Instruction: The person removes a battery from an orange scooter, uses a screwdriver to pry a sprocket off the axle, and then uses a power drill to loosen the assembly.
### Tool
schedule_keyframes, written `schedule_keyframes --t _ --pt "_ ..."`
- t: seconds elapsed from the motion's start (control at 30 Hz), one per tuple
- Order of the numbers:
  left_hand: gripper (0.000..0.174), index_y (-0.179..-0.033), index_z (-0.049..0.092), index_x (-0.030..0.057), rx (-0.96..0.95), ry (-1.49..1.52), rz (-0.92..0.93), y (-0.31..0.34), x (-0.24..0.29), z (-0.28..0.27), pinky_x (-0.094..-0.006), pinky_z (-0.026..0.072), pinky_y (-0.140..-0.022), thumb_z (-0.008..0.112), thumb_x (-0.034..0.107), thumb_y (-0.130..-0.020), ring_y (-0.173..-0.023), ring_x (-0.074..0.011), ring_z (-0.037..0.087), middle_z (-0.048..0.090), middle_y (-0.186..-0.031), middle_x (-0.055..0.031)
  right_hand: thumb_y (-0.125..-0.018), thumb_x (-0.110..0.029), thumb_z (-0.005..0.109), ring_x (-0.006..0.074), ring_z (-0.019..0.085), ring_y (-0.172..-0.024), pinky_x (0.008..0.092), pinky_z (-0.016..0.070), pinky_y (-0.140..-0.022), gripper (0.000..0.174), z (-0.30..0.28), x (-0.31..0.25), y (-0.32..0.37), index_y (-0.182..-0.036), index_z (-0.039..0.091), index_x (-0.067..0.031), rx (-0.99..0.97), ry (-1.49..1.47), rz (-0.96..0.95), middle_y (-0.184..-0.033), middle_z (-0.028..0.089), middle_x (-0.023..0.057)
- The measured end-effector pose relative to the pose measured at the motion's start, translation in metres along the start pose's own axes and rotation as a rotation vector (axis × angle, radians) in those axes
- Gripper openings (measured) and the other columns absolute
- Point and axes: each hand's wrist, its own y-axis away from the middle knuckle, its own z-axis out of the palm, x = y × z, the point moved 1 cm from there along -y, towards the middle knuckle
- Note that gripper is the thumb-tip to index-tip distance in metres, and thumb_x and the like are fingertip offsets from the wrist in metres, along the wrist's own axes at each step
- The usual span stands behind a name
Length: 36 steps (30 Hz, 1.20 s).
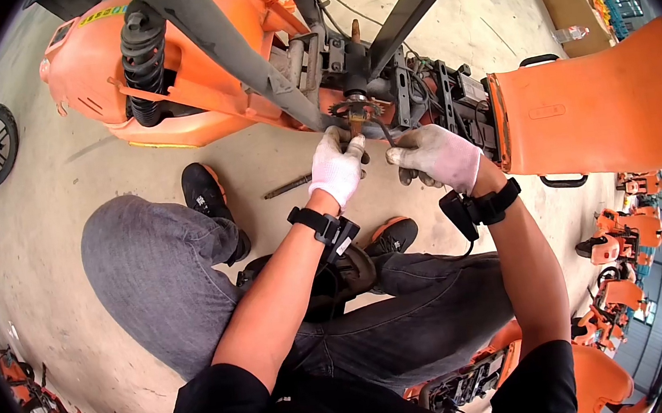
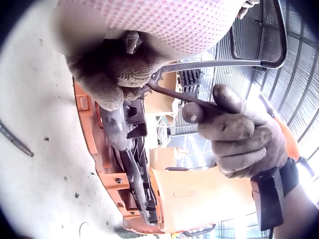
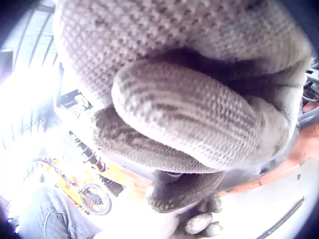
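A toothed sprocket (image 1: 357, 109) sits on the dark shaft of an orange vehicle frame. Just below it, my gloved left hand (image 1: 336, 165) pinches a brownish metal piece (image 1: 356, 124) between thumb and fingers. To its right, my gloved right hand (image 1: 440, 159) grips a thin dark bent bar (image 1: 385, 130) that reaches up to the sprocket. In the left wrist view, the bar (image 2: 172, 93) runs from beside the left fingers (image 2: 107, 92) into the right hand (image 2: 239, 134). Curled fingers (image 3: 184, 112) fill the right wrist view and hide the grip.
A black coil spring (image 1: 144, 57) and grey frame tubes (image 1: 230, 48) stand above and left. An orange panel (image 1: 579, 108) extends right. A dark rod (image 1: 288, 187) lies on the floor (image 1: 101, 170) near the person's shoes. Other orange vehicles (image 1: 628, 228) stand at right.
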Motion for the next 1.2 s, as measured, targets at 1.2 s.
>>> schedule_keyframes --t 1.2 --pt "0.036 -0.126 0.051 0.001 0.16 -0.101 0.146 0.005 -0.007 0.011 -0.0269 0.0502 -0.052 0.062 0.01 -0.092 -0.061 -0.0119 0.059 0.063 -0.087 -0.0099 -0.096 -0.023 0.053 0.0105 0.053 -0.055 0.0262 0.0451 -0.052 0.03 -0.009 0.031 -0.001 -0.105 0.06 0.0042 -0.206 0.127 -0.001 -0.074 0.066 0.0075"
